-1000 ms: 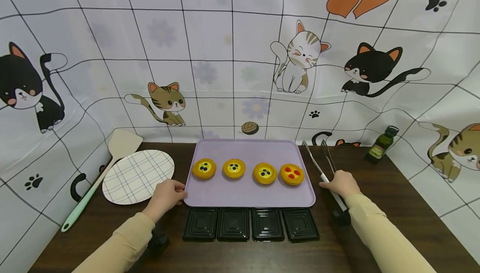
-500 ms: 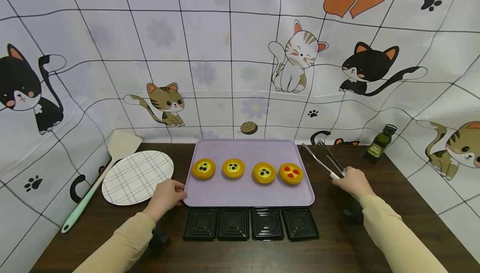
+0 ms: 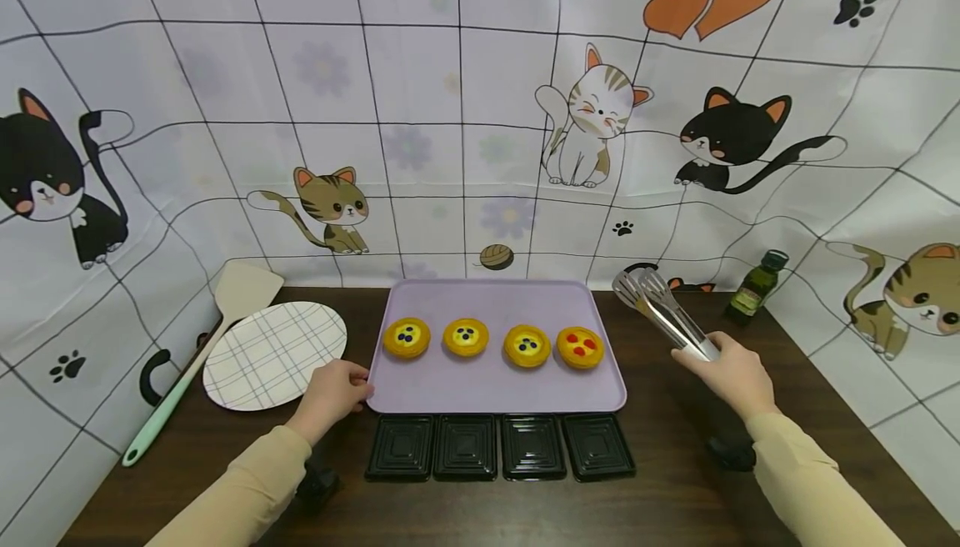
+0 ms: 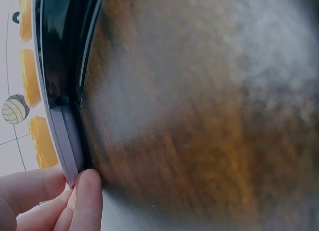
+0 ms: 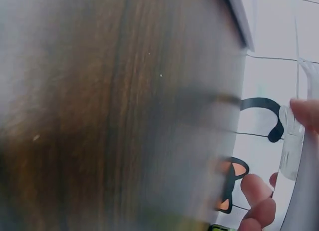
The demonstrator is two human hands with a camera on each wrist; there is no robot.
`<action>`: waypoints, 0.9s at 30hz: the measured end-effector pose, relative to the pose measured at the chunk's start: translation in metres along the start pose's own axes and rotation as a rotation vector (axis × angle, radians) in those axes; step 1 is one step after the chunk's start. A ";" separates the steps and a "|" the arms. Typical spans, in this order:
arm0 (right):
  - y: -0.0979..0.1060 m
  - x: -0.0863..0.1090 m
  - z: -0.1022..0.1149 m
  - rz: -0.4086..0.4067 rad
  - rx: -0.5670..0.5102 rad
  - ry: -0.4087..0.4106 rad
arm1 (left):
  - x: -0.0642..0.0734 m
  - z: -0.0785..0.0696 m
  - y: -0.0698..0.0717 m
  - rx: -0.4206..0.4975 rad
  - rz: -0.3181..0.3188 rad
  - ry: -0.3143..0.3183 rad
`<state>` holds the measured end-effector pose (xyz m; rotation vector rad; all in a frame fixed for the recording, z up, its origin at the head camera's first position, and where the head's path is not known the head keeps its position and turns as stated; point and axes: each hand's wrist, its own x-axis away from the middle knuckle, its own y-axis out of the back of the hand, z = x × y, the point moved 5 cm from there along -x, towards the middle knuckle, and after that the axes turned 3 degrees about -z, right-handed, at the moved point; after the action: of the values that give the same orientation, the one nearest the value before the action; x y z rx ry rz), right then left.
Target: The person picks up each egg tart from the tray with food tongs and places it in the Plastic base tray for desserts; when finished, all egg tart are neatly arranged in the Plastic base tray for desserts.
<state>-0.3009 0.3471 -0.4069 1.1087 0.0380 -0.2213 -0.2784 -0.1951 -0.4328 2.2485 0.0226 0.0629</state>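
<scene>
My left hand (image 3: 330, 397) pinches the left edge of a lilac tray (image 3: 495, 393); the left wrist view shows the thumb and fingers (image 4: 87, 198) at its corner. On the tray lies a row of toy egg tarts (image 3: 527, 347), most with dark blue dots and the rightmost tart (image 3: 580, 348) with red pieces. To the right of the tray, my right hand (image 3: 735, 373) grips metal tongs (image 3: 667, 313) by the handle end. Their slotted heads point to the back left, above the table. The right wrist view catches only the tongs' handle (image 5: 291, 156) and some fingertips.
Several black square trays (image 3: 467, 449) line the table in front of the lilac tray. A checked oval plate (image 3: 273, 355) and a spatula with a mint handle (image 3: 161, 418) lie left. A green bottle (image 3: 756, 287) stands back right against the cat-patterned wall covering (image 3: 420, 72).
My right hand has moved right with the tongs, which have risen from the table and turned, their arms now nearer together. The left hand stays at the tray's edge.
</scene>
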 end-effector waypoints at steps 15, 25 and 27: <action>0.011 0.045 -0.003 0.016 -0.020 0.051 | -0.002 0.001 -0.001 0.012 0.021 -0.009; 0.010 0.068 0.009 0.031 0.041 0.139 | -0.004 0.001 -0.001 0.026 0.047 0.011; 0.008 0.070 0.009 0.043 0.056 0.142 | -0.004 0.001 -0.001 0.029 0.052 0.012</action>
<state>-0.2320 0.3318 -0.4056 1.1784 0.1355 -0.1051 -0.2822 -0.1957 -0.4344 2.2778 -0.0292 0.1043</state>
